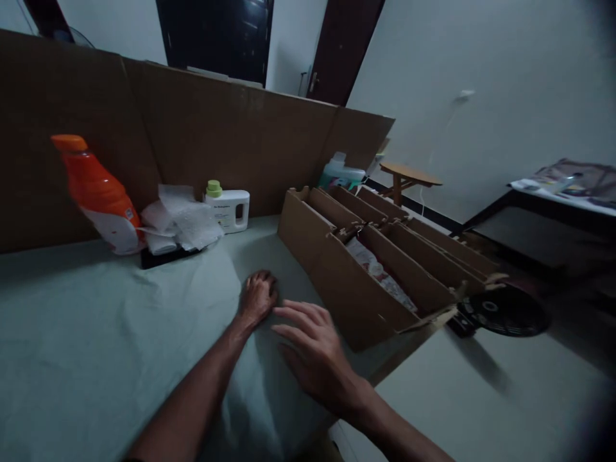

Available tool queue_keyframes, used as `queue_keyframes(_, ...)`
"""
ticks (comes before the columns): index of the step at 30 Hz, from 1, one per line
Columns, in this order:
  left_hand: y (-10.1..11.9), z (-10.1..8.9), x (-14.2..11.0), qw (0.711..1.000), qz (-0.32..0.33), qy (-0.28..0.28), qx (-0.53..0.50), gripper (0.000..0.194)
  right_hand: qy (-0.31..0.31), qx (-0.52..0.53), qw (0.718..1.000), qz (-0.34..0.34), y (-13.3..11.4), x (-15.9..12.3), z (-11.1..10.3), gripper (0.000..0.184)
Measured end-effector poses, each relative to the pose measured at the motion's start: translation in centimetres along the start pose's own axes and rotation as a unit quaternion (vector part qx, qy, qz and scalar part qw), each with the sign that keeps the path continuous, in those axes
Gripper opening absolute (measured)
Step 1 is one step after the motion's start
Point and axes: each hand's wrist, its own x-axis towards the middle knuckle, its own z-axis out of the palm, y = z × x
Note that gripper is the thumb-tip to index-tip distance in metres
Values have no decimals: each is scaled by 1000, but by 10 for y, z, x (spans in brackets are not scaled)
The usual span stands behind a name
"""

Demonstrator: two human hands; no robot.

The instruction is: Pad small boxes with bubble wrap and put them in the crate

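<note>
Spread across the upper right of the frame, a pale wall, dimly lit. Filling the lower left, a table under a wrinkled, pale green cloth. Along the back edge of it, from the left side to beyond the centre, a long upright cardboard panel with vertical creases. Right of centre, on the table, a cardboard box split into narrow compartments, with clear crumpled plastic inside one near compartment. Below and beyond, at lower right, a stretch of pale floor. At the right edge, a dark table with scattered items on top. At the top, a black door and, farther right, a brown door. At left, leaning near the panel, an orange bottle. Just below centre, beside the box, both hands: the right hand open and empty, fingers extended, seemingly raised over the cloth; the left hand farther in, resting on the cloth, fingers bent, too dim to tell whether closed.
</note>
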Motion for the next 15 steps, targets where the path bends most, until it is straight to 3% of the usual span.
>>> queue_keyframes(4,1,-1,-3,1000,-17,0,10,32,109,-200,972,54,30,-48,-74,40)
queue_keyframes(6,2,-2,-3,1000,-23,-3,12,34,103,-297,945,93,50,-53,-95,47)
queue_keyframes(8,4,-2,-2,1000,-26,-5,11,34,74,-343,930,109,67,-51,-103,34)
queue_keyframes(10,6,-4,-1,999,-32,-3,9,34,48,-326,940,88,77,-46,-104,12)
queue_keyframes(15,14,-22,-6,999,-39,20,-18,47,3,-180,983,-28,70,-50,-112,17)
